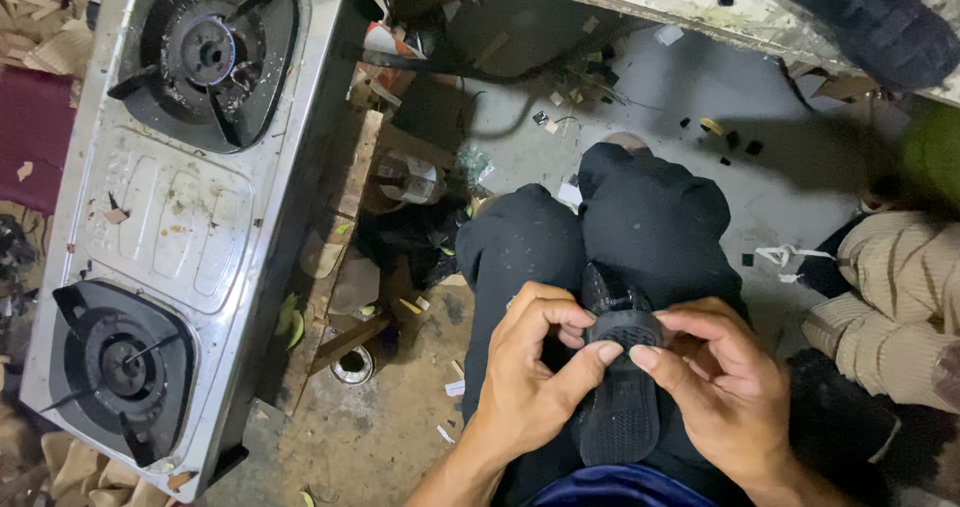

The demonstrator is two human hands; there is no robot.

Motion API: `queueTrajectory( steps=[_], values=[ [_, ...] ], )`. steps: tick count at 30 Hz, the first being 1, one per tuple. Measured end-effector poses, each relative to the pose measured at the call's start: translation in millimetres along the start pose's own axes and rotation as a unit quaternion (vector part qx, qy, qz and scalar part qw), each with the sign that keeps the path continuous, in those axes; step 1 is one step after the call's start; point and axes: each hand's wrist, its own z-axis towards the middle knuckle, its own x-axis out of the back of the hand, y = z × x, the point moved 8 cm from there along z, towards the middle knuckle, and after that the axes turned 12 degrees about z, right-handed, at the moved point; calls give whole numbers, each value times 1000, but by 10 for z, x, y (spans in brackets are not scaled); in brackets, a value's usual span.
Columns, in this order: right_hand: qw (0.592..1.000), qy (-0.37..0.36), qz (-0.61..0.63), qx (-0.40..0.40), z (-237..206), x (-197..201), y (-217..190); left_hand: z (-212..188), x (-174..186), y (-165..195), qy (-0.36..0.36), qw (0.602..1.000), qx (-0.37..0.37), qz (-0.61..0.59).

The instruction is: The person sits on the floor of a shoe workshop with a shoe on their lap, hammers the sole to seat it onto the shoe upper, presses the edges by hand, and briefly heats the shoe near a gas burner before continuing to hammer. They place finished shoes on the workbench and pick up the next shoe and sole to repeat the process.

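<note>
A black shoe (620, 397) is held over the lap, sole up, between both hands. Left hand (530, 377) is closed on its left side, thumb pressed at the heel. Right hand (720, 382) is closed on the right side, thumb meeting the left. A two-burner stove (170, 207) is seen to the left, well apart.

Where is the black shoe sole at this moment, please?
In the head view, the black shoe sole lies low and right of centre on the person's lap, pinched at its top between the left hand and right hand.
</note>
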Motion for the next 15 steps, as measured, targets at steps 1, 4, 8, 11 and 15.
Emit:
queueTrajectory(
  steps=[1, 4, 8, 11, 15],
  values=[
    [1000, 5, 8, -8, 15, -1, 4, 21, -4, 4, -5, 1000, 6, -4],
    [998, 14, -30, -44, 60, 14, 33, 102, 2, 15, -31, 998, 39, 40],
    [996, 25, -9, -90, 107, 61, 105, 227, 164, 413, 15, 947, -196, 255],
    [998, 1, 13, -55, 130, 45, 67, 327, 52, 334, -84, 919, -200, 328],
    [998, -21, -55, -22, 53, 58, -15, 265, 38, 313, -117, 942, -186, 252]
  ],
)
